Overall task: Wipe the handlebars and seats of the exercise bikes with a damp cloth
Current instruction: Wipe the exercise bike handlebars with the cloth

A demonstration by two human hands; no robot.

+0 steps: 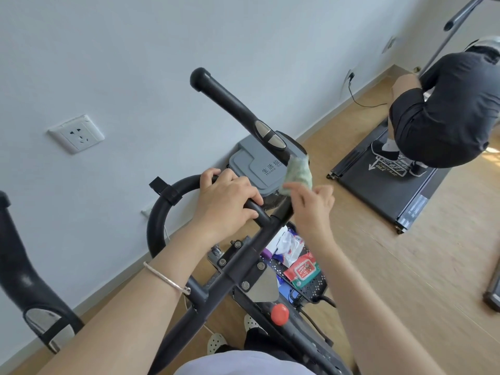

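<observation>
The exercise bike's black handlebar rises from the centre towards the upper left, with a silver sensor pad partway along it. My left hand grips the curved lower part of the handlebar. My right hand pinches a pale green cloth at its fingertips, and the cloth lies against the bar just below the sensor pad. The seat is out of view.
A grey lidded bin stands by the wall behind the bike. A black mesh basket under the bar holds a red wipes pack and wrappers. Another person stands on a treadmill at the right. A second bike's handle is at the left.
</observation>
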